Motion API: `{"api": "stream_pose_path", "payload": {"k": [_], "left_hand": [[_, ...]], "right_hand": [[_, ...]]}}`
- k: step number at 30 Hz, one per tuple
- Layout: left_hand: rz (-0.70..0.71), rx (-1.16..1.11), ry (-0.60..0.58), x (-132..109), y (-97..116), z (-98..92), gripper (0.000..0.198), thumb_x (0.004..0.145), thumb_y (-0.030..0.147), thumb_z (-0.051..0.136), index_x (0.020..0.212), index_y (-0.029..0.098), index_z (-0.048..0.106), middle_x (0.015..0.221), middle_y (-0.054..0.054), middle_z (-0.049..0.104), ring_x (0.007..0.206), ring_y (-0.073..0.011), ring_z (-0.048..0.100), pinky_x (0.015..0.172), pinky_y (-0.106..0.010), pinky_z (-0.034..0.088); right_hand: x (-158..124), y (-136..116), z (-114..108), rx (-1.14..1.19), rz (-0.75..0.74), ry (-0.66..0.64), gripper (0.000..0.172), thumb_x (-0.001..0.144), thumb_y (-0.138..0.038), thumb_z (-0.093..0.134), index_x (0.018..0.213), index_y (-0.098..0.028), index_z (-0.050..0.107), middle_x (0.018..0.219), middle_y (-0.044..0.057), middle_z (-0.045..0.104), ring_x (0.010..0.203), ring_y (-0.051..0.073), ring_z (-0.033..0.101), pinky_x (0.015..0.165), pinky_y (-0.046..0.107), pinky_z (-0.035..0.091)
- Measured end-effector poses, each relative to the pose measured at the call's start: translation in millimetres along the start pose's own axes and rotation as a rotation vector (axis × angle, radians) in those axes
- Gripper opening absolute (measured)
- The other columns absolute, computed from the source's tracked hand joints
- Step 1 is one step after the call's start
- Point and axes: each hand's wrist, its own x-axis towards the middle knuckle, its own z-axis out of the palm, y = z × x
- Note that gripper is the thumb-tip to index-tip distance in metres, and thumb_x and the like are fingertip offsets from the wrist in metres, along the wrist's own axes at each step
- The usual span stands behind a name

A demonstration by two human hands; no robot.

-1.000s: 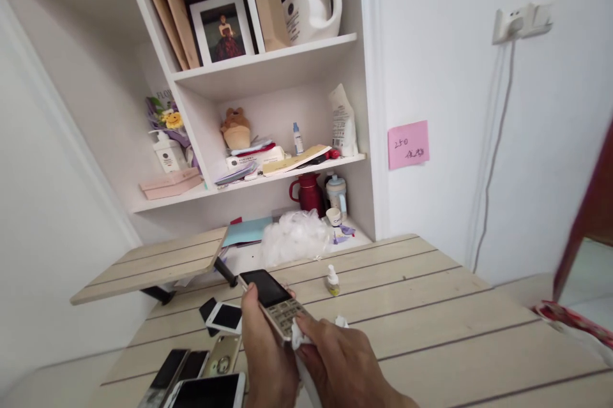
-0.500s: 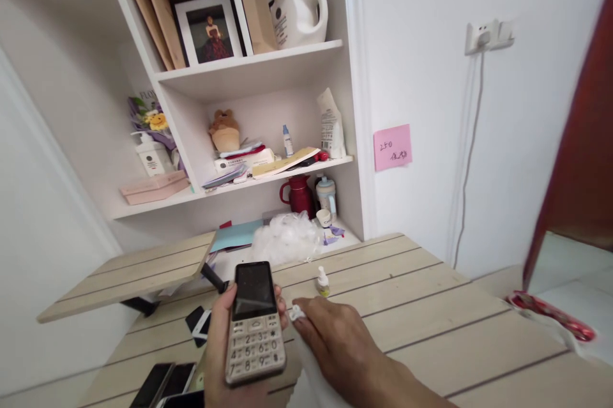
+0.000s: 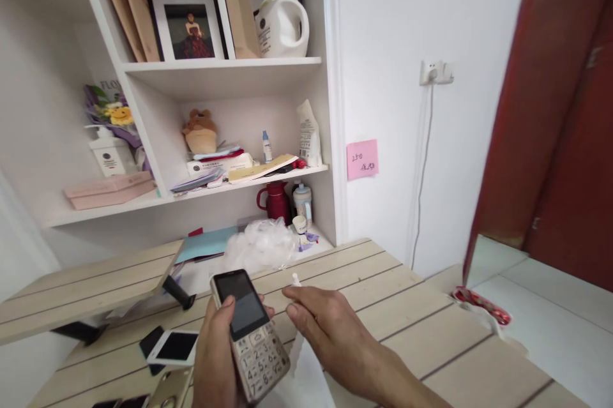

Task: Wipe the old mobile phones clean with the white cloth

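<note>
My left hand is shut around a gold keypad mobile phone, its dark screen tilted up and to the left. My right hand hovers to the right of the phone, fingers extended toward it but not touching it. A white cloth lies below that hand, apparently not pinched. The small dropper bottle is mostly hidden behind my right fingers. To the left, a white smartphone lies on the slatted wooden table, beside a gold phone cut off by the frame's bottom edge.
A white shelf unit holds bottles, a framed picture and papers behind the table. A crumpled plastic bag sits at the table's back edge. A folding wooden leaf juts out at left; a red door stands at right.
The view has swung right. The keypad phone has tilted from upright to leaning left, and my right hand has moved up and left, no longer pinching the cloth.
</note>
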Motion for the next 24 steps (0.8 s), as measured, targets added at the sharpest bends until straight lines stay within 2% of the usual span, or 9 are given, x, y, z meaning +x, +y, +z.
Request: {"api": "stream_pose_path", "payload": {"k": [3, 6, 8, 11, 14, 17, 20, 22, 24], "left_hand": [[0.155, 0.093, 0.046, -0.7, -6.1, 5.1, 0.051, 0.08, 0.041, 0.06, 0.129, 0.029, 0.054, 0.106, -0.002, 0.07, 0.096, -0.0253, 0.067, 0.081, -0.034, 0.056], [0.218, 0.14, 0.066, -6.3, -9.2, 13.0, 0.064, 0.085, 0.044, 0.055, 0.145, 0.033, 0.035, 0.114, -0.002, 0.067, 0.102, -0.0247, 0.066, 0.089, -0.037, 0.053], [0.2, 0.117, 0.032, -11.7, -12.0, 18.0, 0.07, 0.087, 0.048, 0.051, 0.15, 0.034, 0.025, 0.11, -0.003, 0.068, 0.099, -0.0248, 0.067, 0.09, -0.04, 0.053], [0.195, 0.134, -0.035, -19.2, -19.9, 24.2, 0.075, 0.087, 0.052, 0.05, 0.152, 0.034, 0.018, 0.109, -0.004, 0.069, 0.096, -0.0257, 0.069, 0.088, -0.042, 0.054], [0.228, 0.179, -0.121, -21.6, -30.3, 29.4, 0.08, 0.084, 0.056, 0.053, 0.152, 0.032, 0.018, 0.114, -0.006, 0.068, 0.096, -0.0268, 0.068, 0.086, -0.041, 0.055], [0.28, 0.204, -0.21, -17.0, -40.4, 32.0, 0.089, 0.081, 0.063, 0.053, 0.153, 0.024, 0.017, 0.115, -0.01, 0.067, 0.099, -0.0282, 0.066, 0.088, -0.041, 0.053], [0.309, 0.294, -0.208, -9.6, -52.6, 31.2, 0.089, 0.079, 0.065, 0.055, 0.149, 0.018, 0.03, 0.109, -0.012, 0.067, 0.101, -0.0284, 0.065, 0.091, -0.041, 0.051], [0.302, 0.345, -0.229, -7.0, -64.8, 30.9, 0.078, 0.078, 0.064, 0.057, 0.139, 0.016, 0.047, 0.101, -0.01, 0.07, 0.098, -0.0265, 0.066, 0.09, -0.037, 0.05], [0.319, 0.363, -0.3, -8.7, -80.7, 31.9, 0.065, 0.078, 0.061, 0.059, 0.124, 0.014, 0.062, 0.089, -0.008, 0.072, 0.09, -0.0232, 0.068, 0.086, -0.032, 0.051]], "right_hand": [[-6.1, -7.9, -1.9, 0.285, -0.044, -0.044, 0.053, 0.089, -0.051, 0.061, 0.135, -0.025, 0.053, 0.104, 0.004, 0.071, 0.083, 0.018, 0.066, 0.07, 0.025, 0.052], [-11.9, 0.0, 17.9, 0.445, -0.101, -0.079, 0.084, 0.071, -0.062, 0.074, 0.14, -0.021, 0.048, 0.114, 0.01, 0.068, 0.074, 0.019, 0.067, 0.062, 0.027, 0.053], [-18.5, 13.1, 32.9, 0.468, -0.07, -0.039, 0.092, 0.067, -0.065, 0.076, 0.142, -0.021, 0.047, 0.113, 0.012, 0.068, 0.066, 0.018, 0.066, 0.06, 0.029, 0.054], [-35.8, 34.2, 45.2, 0.467, -0.01, 0.049, 0.086, 0.068, -0.058, 0.078, 0.142, -0.026, 0.047, 0.126, 0.011, 0.063, 0.094, 0.026, 0.067, 0.078, 0.034, 0.055], [-57.7, 50.5, 42.3, 0.474, 0.089, 0.13, 0.085, 0.07, -0.049, 0.079, 0.145, -0.028, 0.045, 0.136, 0.011, 0.057, 0.11, 0.03, 0.062, 0.089, 0.037, 0.053], [-73.2, 66.3, 27.6, 0.438, 0.199, 0.204, 0.081, 0.071, -0.037, 0.078, 0.144, -0.026, 0.045, 0.138, 0.01, 0.056, 0.12, 0.031, 0.057, 0.098, 0.04, 0.049], [-76.2, 92.2, 7.4, 0.345, 0.277, 0.315, 0.07, 0.077, -0.029, 0.069, 0.143, -0.021, 0.047, 0.138, 0.01, 0.057, 0.122, 0.028, 0.057, 0.102, 0.039, 0.047], [-72.9, 117.8, -5.6, 0.137, 0.338, 0.391, 0.067, 0.08, -0.032, 0.063, 0.144, -0.019, 0.045, 0.132, 0.008, 0.062, 0.117, 0.026, 0.061, 0.099, 0.035, 0.049], [-67.9, 148.1, -16.3, -0.208, 0.498, 0.381, 0.065, 0.082, -0.035, 0.056, 0.144, -0.022, 0.043, 0.116, 0.004, 0.07, 0.099, 0.022, 0.068, 0.086, 0.03, 0.053]]}}
